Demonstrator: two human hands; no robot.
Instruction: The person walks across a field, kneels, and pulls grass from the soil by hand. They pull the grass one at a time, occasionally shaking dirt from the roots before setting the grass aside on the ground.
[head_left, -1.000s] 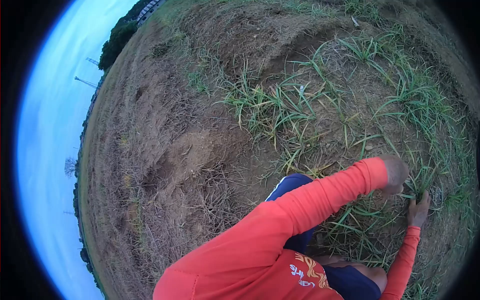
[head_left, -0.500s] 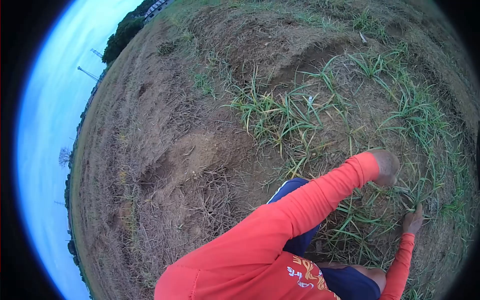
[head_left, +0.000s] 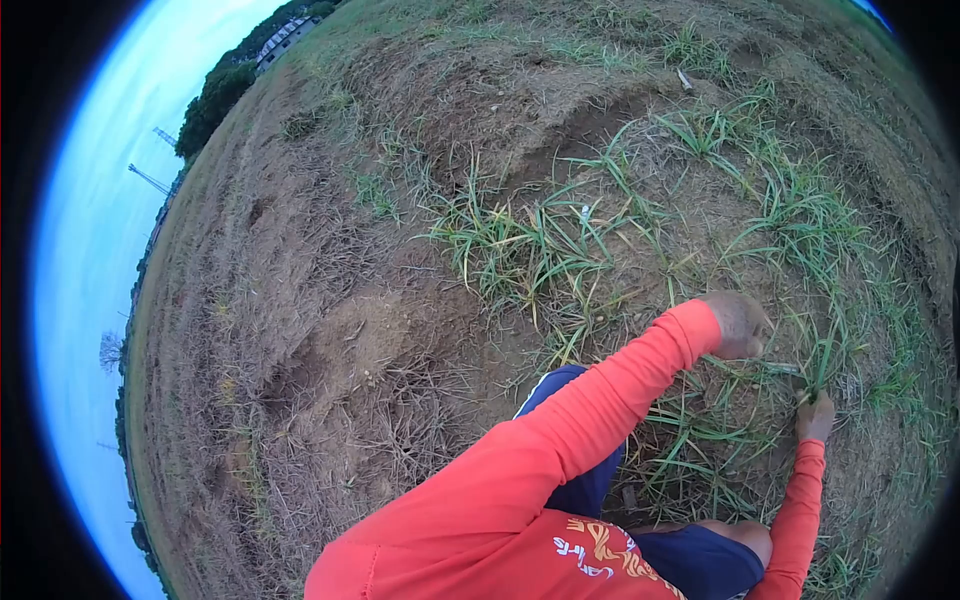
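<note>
My left hand point(head_left: 738, 325), in a red sleeve, is curled above the ground, with the back of the hand toward me. Its fingers point down and are mostly hidden, so I cannot make out what they hold. Just below it lies a thin greyish piece point(head_left: 782, 369), too small to name. My right hand point(head_left: 815, 415) is closed around the base of a clump of long green grass point(head_left: 822, 360). The blades fan upward from the grip, near the left hand's fingers. More grass point(head_left: 700, 440) grows between my arms and my bent legs.
Grass tufts point(head_left: 530, 240) grow ahead of me, and a thicker strip of grass point(head_left: 815, 230) curves along the right. Dry, uneven soil with a mound point(head_left: 370, 335) and straw spreads leftward. A small white scrap point(head_left: 585, 212) lies among the blades. Trees and a building point(head_left: 285, 40) stand far off.
The view has shifted, so the ground sits slightly further left. My right hand stays closed on the grass clump, now more upright. My left hand remains curled close by, a little further from the clump.
</note>
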